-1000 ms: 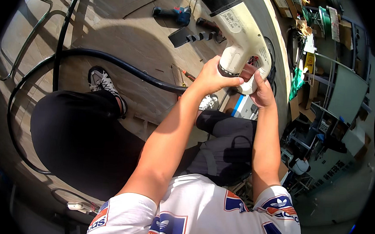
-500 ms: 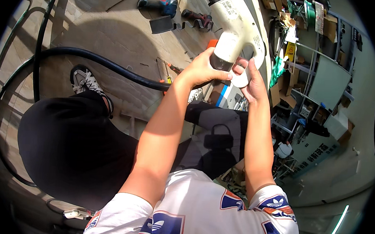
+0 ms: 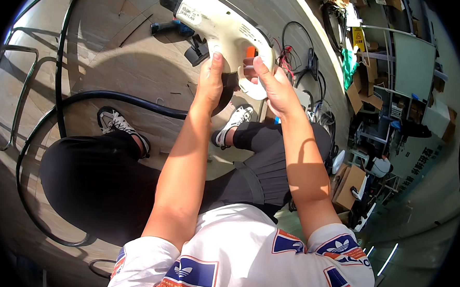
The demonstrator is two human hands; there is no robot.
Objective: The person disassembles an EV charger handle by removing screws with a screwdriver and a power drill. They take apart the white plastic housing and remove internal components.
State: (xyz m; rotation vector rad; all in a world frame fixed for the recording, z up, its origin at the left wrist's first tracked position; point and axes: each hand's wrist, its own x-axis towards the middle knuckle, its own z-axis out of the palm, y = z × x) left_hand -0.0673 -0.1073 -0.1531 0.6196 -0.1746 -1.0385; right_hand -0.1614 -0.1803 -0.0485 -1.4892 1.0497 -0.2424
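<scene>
A cream-white EV charging gun (image 3: 223,29) with a black nozzle is held up in front of me, its nozzle toward the upper left. My left hand (image 3: 210,82) is closed around the lower part of its grip, the thumb lying up along the side. With my right hand (image 3: 280,94) I grip the curved rear end of the handle, the fingers partly hidden behind it. From the dark collar under the grip, a thick black cable (image 3: 128,99) runs down behind my left wrist and off to the left across the floor.
A blue cordless drill (image 3: 183,30) lies on the tiles, partly hidden behind the gun. Thin red and black wires (image 3: 291,58) lie to the right. Cardboard boxes (image 3: 348,186) and cluttered shelves (image 3: 382,58) stand farther right. My shoes (image 3: 235,124) rest close to the cable.
The charging gun has moved left and turned, its nozzle swinging leftward. My left hand has shifted from the dark lower end to the grip's side; my right hand now grips the rear curve.
</scene>
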